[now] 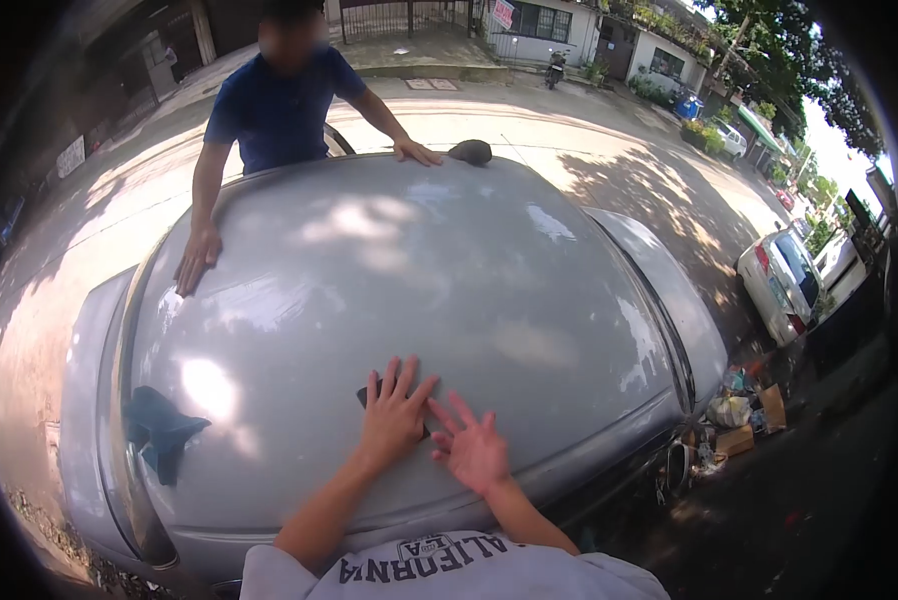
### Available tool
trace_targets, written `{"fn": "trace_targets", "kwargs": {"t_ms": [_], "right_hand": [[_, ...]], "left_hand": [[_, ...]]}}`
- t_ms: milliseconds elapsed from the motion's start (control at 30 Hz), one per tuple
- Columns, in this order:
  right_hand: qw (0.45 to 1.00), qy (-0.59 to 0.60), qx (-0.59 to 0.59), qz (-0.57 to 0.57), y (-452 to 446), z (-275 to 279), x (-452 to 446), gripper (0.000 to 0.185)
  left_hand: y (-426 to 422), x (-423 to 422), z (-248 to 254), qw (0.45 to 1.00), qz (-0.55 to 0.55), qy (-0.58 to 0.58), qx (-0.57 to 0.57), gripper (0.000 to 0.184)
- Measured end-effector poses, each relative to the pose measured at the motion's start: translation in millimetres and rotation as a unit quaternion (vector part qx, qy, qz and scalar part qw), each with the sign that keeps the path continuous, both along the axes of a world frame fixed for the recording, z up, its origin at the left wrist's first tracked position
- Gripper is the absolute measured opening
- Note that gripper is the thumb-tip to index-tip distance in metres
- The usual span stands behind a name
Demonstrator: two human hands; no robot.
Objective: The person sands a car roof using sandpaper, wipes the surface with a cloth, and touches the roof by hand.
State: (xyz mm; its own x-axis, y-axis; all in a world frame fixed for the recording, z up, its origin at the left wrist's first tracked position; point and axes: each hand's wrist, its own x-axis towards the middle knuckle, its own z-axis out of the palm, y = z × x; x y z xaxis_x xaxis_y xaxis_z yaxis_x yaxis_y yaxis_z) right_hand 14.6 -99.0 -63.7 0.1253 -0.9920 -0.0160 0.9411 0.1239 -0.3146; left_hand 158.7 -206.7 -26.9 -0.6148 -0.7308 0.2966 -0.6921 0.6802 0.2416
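Over a grey car roof (529, 290)
Left hand (394, 422), fingers parted, covers a dark object (363, 398) (mostly hidden); right hand (474, 456), fingers splayed.

"CALIFORNIA" on white shirt (579, 575) (upside down; smaller emblem (424, 547) unclear); red-white sign (503, 13) across street unreadable.

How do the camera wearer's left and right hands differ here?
The left hand shows its back, partly covering a dark object, while the right hand shows an empty palm. The left hand is farther across the grey roof; the right hand is nearer the wearer. Both have fingers spread.
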Motion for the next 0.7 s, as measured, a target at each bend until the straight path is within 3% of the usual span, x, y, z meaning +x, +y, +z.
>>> {"fn": "trace_targets", "kwargs": {"t_ms": [233, 300, 367, 400, 467, 533, 600, 700], "right_hand": [[0.999, 0.038, -0.012, 0.005, -3, -2, 0, 0.080], [0.998, 0.035, -0.009, -0.045, 3, -2, -2, 0.080], [0.999, 0.021, -0.020, 0.022, 1, 1, -3, 0.073], [0.999, 0.015, -0.021, -0.021, 4, 3, -6, 0.073], [0.998, 0.016, -0.045, 0.043, 5, 8, -5, 0.070], [0.999, 0.015, -0.041, 0.027, 6, 10, 0, 0.069], [0.996, 0.075, -0.037, 0.012, 6, 7, -1, 0.068], [0.996, 0.077, -0.034, -0.001, 7, 7, -2, 0.071]], "left_hand": [[-5, 5, -12, 0.999, -0.036, 0.037, 0.015, 0.043], [0, 4, -2, 0.998, -0.037, 0.055, 0.014, 0.037], [5, 5, 6, 0.996, -0.054, 0.051, 0.041, 0.033], [8, 3, 10, 0.994, -0.096, 0.042, 0.042, 0.033], [12, 8, 17, 0.968, -0.105, 0.195, 0.113, 0.033], [17, 9, 24, 0.964, -0.134, 0.201, 0.113, 0.039], [23, 6, 24, 0.886, -0.122, 0.321, 0.311, 0.041], [28, 6, 17, 0.889, -0.141, 0.291, 0.325, 0.045]]}}
